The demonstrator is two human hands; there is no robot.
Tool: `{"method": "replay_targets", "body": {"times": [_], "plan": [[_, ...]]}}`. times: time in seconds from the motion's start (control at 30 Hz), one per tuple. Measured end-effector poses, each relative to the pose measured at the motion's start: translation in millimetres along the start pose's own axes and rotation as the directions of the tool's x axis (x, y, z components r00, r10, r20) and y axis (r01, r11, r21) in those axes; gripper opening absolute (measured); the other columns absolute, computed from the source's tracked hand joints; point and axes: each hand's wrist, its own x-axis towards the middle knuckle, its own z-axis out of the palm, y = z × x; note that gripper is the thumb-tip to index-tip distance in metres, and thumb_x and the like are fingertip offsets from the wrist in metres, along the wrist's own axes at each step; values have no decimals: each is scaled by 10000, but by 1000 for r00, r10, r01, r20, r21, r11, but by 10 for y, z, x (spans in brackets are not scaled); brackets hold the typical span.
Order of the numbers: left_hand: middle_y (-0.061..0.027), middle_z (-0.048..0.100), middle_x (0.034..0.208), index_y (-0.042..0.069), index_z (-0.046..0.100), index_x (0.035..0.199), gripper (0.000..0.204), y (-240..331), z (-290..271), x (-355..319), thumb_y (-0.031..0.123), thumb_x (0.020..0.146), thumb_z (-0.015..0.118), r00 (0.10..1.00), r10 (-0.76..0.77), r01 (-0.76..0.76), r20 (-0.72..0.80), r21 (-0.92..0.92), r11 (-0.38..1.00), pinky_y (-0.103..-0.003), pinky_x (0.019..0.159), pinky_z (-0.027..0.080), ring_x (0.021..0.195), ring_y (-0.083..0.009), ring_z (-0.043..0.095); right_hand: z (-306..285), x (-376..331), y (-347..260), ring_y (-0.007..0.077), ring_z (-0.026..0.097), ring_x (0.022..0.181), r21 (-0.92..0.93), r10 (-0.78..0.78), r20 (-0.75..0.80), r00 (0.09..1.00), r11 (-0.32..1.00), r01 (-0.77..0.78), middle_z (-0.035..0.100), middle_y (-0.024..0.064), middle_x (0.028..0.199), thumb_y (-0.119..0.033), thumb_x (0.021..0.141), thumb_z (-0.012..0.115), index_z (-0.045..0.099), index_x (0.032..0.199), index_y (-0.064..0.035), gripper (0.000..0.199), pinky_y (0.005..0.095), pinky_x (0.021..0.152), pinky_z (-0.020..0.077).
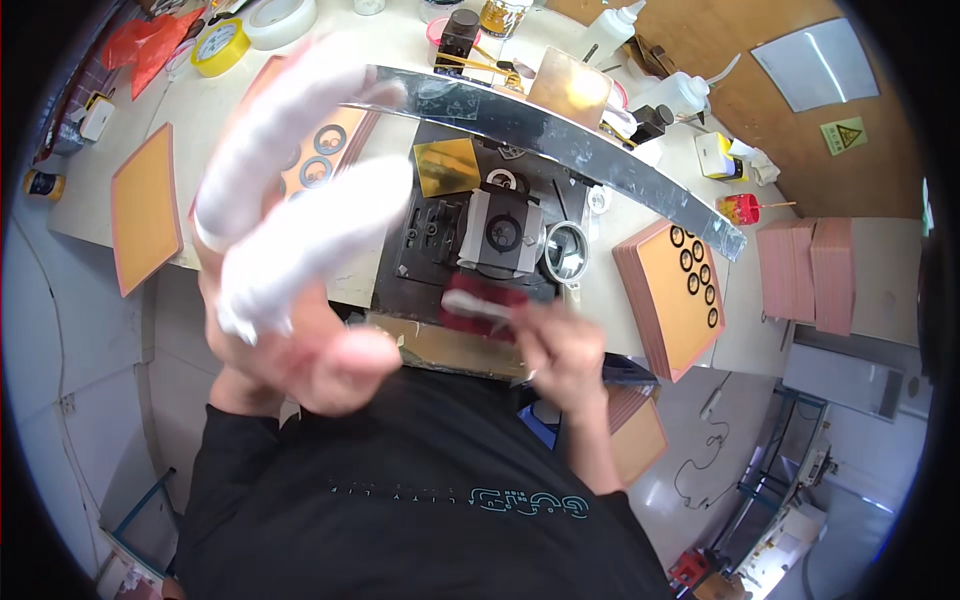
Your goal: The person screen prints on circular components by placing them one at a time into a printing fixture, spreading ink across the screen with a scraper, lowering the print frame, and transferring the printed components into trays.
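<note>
Raised close to the camera, my left hand has white coverings on two long fingers. Its fingers are stretched apart, and nothing shows between them. Near the table's front edge, my right hand is closed around a slim white stick-like thing, thicker at its far end and blurred. That end lies over a dark red block. Beyond it sits a black fixture with a pale square plate carrying a black ring. A round magnifier-like lens stands at its right.
A long dark curved bar crosses above the fixture. Stacked orange trays with black rings stand at the right; another ring tray is partly behind my left hand. Squeeze bottles, a black bottle and tape rolls line the back.
</note>
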Motion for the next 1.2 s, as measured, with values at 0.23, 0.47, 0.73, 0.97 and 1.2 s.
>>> {"method": "replay_targets", "body": {"times": [0.23,0.47,0.73,0.97,1.2], "plan": [[-279,516,1517,-17,531,1473,671,-3,123,-218,506,1052,524,856,-511,370,-73,-605,705,-407,951,559,1199,-311,633,-106,-401,84,120,543,632,1,224,-396,890,970,-244,704,54,817,52,872,702,781,1027,-13,186,237,600,444],[-258,643,1335,-97,643,1328,483,369,262,-1219,207,963,553,680,-723,538,124,-754,377,-314,811,563,877,-213,661,-377,845,344,100,547,722,-64,-25,-574,819,998,-14,744,43,977,79,933,705,738,1217,-17,301,206,631,434],[-174,737,891,-88,762,1126,383,362,300,-1378,138,923,528,690,-709,645,146,-569,510,-280,812,544,850,-214,617,-345,1025,381,163,532,674,-105,-360,-114,926,931,349,753,47,935,114,815,684,767,1134,-18,355,280,604,440],[-142,712,793,-86,762,1128,381,379,349,-1397,131,924,525,651,-754,606,84,-656,450,-266,816,534,846,-222,610,-454,750,-1,195,508,640,-174,-333,36,942,926,334,732,68,876,90,728,667,765,1065,6,361,309,609,446],[-194,726,1023,-88,755,1143,355,550,320,-1324,90,890,581,508,-857,564,87,-786,254,-273,806,532,855,-245,623,-535,688,-134,198,485,608,-146,-292,27,956,945,293,705,54,831,84,741,669,775,1048,-5,337,309,601,431]]}}
